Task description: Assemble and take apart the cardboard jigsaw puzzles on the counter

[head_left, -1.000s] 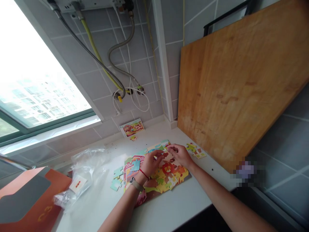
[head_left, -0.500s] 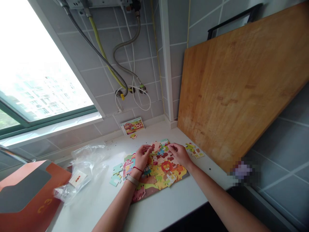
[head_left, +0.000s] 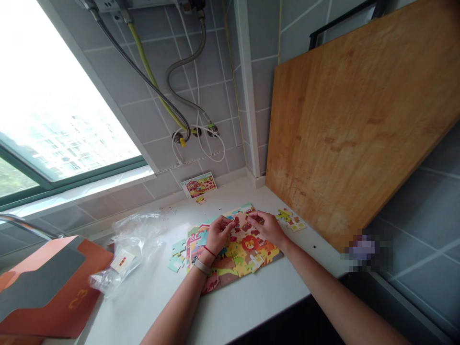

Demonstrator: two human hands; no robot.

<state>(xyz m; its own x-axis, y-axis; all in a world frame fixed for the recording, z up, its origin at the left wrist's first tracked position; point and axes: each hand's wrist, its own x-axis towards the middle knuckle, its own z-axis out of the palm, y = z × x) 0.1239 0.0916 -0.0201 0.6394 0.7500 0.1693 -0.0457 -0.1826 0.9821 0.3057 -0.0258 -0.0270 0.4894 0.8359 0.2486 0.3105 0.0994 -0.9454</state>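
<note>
Moving closer: the left hand (head_left: 218, 235) and the right hand (head_left: 265, 227) are nearer to each other than half a second ago, and a blue-green puzzle piece (head_left: 203, 238) that was covered now shows beside the left hand.

Left hand: it reaches up from the bent arm, with the fingers curled and the fingertips down at the top of the puzzle. I cannot tell if it holds a piece. A red string (head_left: 210, 252) and a watch band (head_left: 201, 266) sit on the wrist.

Right hand: the arm comes in from the right, and the fingers curl down next to the left fingertips. The hands are close but apart. I cannot tell if it holds a piece.

Jigsaw puzzle: the bright animal jigsaw puzzle (head_left: 247, 244) with a lion lies flat on the white counter (head_left: 215, 316), under both hands.

Loose pieces: green pieces (head_left: 176, 254) lie left of the puzzle, and yellow pieces (head_left: 290, 219) lie right of it.

Nearby: a small picture card (head_left: 199, 185) leans at the wall, a plastic bag (head_left: 132, 239) lies on the left, and a wooden cutting board (head_left: 341, 129) leans on the right.
</note>
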